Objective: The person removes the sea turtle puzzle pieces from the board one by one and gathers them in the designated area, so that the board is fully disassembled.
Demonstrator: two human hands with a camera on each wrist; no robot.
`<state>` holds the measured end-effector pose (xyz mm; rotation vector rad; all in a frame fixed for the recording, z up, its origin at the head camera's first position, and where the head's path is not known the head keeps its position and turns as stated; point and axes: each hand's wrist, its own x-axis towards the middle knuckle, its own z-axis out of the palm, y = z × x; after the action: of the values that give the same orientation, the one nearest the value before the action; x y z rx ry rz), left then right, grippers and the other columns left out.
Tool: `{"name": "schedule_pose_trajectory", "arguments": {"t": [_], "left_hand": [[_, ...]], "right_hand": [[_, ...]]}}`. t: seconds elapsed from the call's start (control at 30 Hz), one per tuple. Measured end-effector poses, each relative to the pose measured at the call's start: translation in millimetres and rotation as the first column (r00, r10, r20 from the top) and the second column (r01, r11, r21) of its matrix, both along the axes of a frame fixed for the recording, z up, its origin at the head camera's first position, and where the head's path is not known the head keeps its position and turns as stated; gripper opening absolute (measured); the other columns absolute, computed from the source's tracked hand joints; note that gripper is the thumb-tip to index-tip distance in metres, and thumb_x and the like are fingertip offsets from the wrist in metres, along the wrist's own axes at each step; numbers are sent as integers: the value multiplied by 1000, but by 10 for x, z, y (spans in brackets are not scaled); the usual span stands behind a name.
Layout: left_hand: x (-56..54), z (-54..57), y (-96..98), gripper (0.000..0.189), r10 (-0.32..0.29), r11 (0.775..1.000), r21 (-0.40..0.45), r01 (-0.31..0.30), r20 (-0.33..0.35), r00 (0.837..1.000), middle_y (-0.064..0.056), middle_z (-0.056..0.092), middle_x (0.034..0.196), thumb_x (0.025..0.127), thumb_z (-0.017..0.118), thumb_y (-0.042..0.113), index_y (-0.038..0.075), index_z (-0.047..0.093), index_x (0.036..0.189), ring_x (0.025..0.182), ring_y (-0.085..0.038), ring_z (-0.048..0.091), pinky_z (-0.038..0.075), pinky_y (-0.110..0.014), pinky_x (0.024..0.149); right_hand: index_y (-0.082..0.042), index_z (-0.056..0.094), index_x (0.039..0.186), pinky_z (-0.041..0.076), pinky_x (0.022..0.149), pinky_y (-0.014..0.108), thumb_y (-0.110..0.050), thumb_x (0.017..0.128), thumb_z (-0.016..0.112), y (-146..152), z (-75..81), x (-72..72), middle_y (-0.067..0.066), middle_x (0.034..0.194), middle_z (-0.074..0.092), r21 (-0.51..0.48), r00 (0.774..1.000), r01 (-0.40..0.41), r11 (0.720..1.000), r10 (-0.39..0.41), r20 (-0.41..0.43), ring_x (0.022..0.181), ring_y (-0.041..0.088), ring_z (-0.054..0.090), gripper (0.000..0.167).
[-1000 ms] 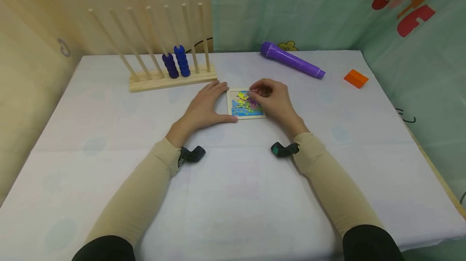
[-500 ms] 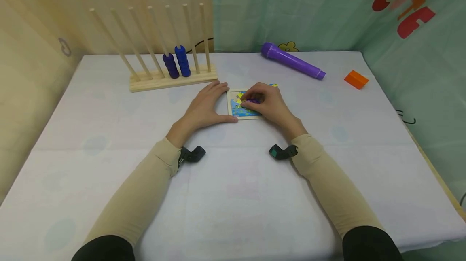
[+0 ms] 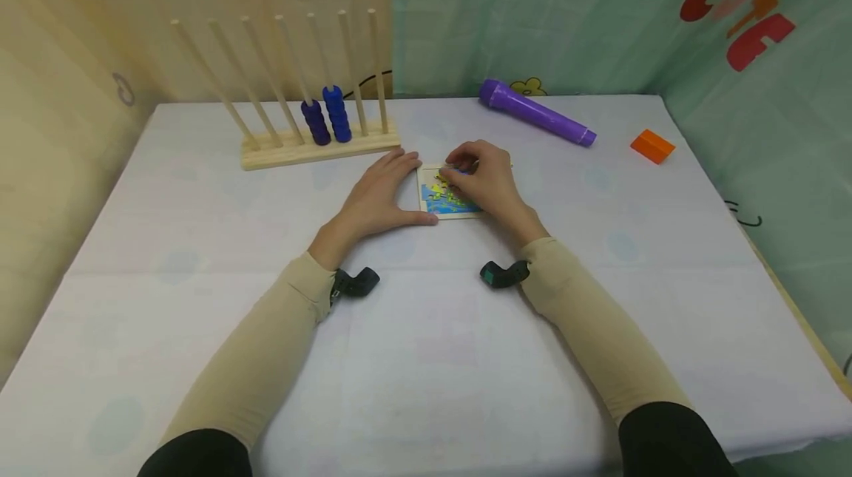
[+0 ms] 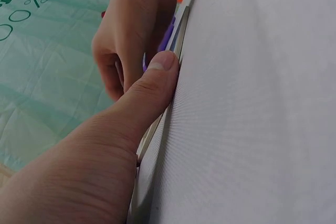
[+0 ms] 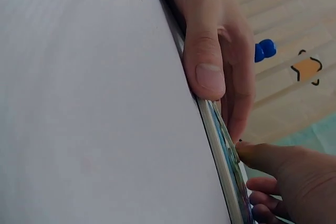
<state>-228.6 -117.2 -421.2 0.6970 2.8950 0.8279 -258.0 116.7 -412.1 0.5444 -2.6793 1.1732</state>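
Observation:
A small jigsaw puzzle in a pale wooden frame lies on the table, its picture blue, yellow and green. My left hand spans the left side of the frame, fingers straight toward the far corner and thumb along the near edge. Over the puzzle's upper part, my right hand pinches a puzzle piece between thumb and index finger, mostly covered by the fingertips. From the right wrist view, the right thumb meets the edge of a thin, slightly raised piece. The right hand hides the puzzle's right side.
Behind my left hand stands a wooden peg rack with dark blue beads and brighter blue beads. A purple toy microphone lies at the back, with an orange block at the right. Curtains border the table.
My right hand dips toward the puzzle's middle, then rises back toward its upper left. A yellow piece seen beyond the hand is now almost hidden. My left hand stays at the frame.

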Motion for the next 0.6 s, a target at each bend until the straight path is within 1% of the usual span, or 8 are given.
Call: {"name": "schedule_pose_trajectory", "arguments": {"t": [0.1,0.17,0.33,0.43,0.6], "left_hand": [[12,-7,-13,109,2,1000,10,-2,-5,1000,-5,33,172,79,83,67,12,41,162,164,-24,14,17,-49,134],[7,-17,-12,109,2,1000,9,-2,-9,1000,-4,33,172,79,84,67,12,41,162,164,-23,14,17,-48,134],[4,-19,-5,109,3,1000,3,-3,-18,1000,-4,34,172,78,84,68,12,42,162,164,-23,15,17,-46,134],[4,-14,1,109,4,1000,-3,-4,-15,1000,-4,33,172,78,84,68,12,42,162,164,-23,15,17,-47,134],[-2,-9,-3,110,5,1000,-6,-5,-2,1000,-4,33,172,78,83,69,12,41,162,164,-23,15,17,-47,134]], "right_hand": [[-3,76,106,49,79,33,-30,88,87,-90,2,-9,14,96,68,58,1000,10,998,-9,-14,88,26,61,35],[-3,75,104,47,78,35,-32,86,88,-128,-10,-10,14,94,66,87,999,32,996,-30,-25,87,27,59,37],[-3,72,101,47,78,38,-31,87,84,-181,-24,-2,13,91,64,145,994,88,986,-79,-70,85,27,58,33],[-3,73,98,48,76,39,-30,88,79,-196,-38,2,13,89,63,163,990,113,980,-97,-103,83,27,58,29],[-3,76,95,48,74,38,-30,89,76,-204,-74,-11,12,88,64,130,985,130,983,-113,-133,81,26,59,28]]}}
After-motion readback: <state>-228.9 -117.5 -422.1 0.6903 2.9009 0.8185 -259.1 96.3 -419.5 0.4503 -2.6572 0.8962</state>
